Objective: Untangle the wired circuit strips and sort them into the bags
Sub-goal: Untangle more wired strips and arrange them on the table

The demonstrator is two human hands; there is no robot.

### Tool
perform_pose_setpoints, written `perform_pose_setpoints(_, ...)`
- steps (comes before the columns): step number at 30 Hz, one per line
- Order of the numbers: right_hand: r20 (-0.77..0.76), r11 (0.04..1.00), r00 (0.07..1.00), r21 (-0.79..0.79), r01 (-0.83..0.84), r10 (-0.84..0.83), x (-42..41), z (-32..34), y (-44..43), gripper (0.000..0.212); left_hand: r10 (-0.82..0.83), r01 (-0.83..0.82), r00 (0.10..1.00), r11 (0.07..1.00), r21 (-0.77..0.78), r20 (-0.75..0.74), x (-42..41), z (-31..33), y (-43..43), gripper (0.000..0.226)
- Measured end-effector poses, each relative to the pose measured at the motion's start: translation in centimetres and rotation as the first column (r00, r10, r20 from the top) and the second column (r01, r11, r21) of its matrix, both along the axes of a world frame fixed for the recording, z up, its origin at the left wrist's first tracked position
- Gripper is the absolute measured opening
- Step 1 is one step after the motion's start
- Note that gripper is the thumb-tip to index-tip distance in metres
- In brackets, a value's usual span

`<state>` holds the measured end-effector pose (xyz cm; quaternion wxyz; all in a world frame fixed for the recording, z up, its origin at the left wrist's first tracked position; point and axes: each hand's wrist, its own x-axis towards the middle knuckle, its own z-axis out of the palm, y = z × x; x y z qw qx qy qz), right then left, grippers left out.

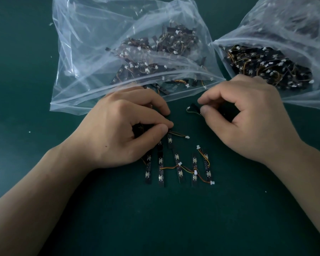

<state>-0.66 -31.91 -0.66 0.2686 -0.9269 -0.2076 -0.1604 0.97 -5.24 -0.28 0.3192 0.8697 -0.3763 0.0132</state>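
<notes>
Strips (177, 169) lie in a row on the bench (26, 80), probably parked there for sorting, while the left hand (126, 130) pinches a tangled strip (170, 140) at the row's top and the right hand (248, 115) pinches one wired strip (193, 108) apart, just below the left bag (92, 43) and the right bag (294, 24).

Black strips (161, 174), perhaps orange-yellow wires (169, 167), green table (155, 218)

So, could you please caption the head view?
Left hand and right hand each pinch a wired strip; loose strips below, two bags beyond.
</notes>
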Motion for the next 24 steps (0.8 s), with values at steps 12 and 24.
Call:
perform_pose_setpoints(12, -0.029, 0.986, 0.993, -0.124, 0.112, -0.116, -0.21, 0.22, 0.53, 0.024, 0.005, -0.005, 1.000, 1.000, 0.006, 0.003, -0.03, 0.03, 0.00, 0.021)
perform_pose_setpoints(24, -0.055, 0.987, 0.986, -0.055, 0.153, -0.156, -0.44, 0.54, 0.53, 0.027, 0.008, -0.008, 1.000, 1.000, 0.006, 0.003, -0.11, 0.11, -0.10, 0.023)
